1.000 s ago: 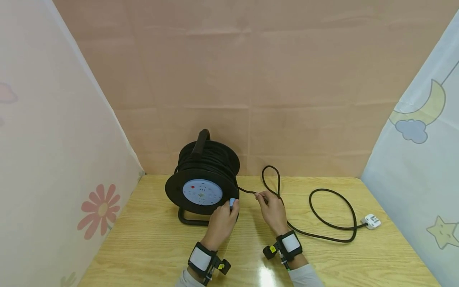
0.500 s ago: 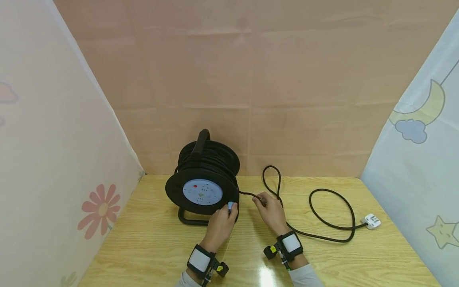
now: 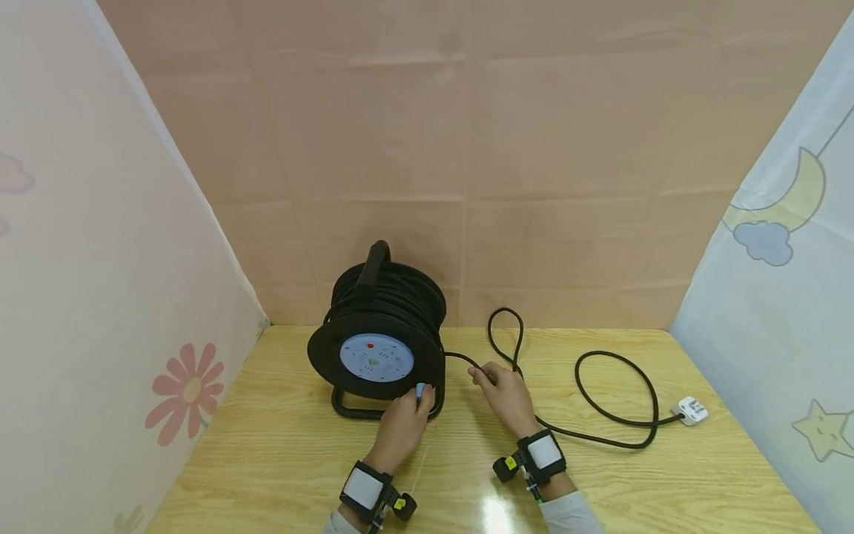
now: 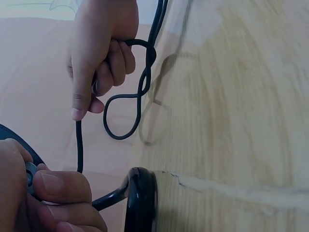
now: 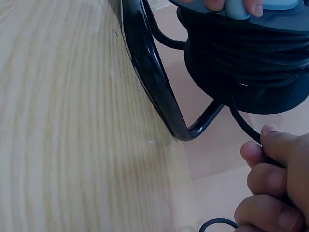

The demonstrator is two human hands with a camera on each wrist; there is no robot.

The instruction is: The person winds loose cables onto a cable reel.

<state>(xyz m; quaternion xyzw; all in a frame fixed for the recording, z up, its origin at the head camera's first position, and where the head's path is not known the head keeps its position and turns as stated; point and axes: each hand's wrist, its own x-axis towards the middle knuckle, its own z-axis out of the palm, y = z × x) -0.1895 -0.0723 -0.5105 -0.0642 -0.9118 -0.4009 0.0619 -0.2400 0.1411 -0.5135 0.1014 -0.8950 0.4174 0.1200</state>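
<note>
A black cable reel stands on the table, its pale blue socket panel facing front. My left hand grips the small light-blue crank knob at the lower right of the reel's front disc. In the right wrist view the knob shows between the left fingertips. My right hand, just right of the reel, holds the black cable, thumb and index pinching it and the other fingers curled round. From the reel the cable runs into that hand; the left wrist view shows the cable leaving its fingertips.
Loose cable lies looped over the right of the wooden table, ending in a white plug. The reel's tubular stand rests on the tabletop. A beige backdrop rises behind, with printed sheets at both sides.
My left hand and the crank knob have moved left and slightly down along the reel's rim, and the panel's red spot has turned rightward. My right hand has shifted slightly along the cable.
</note>
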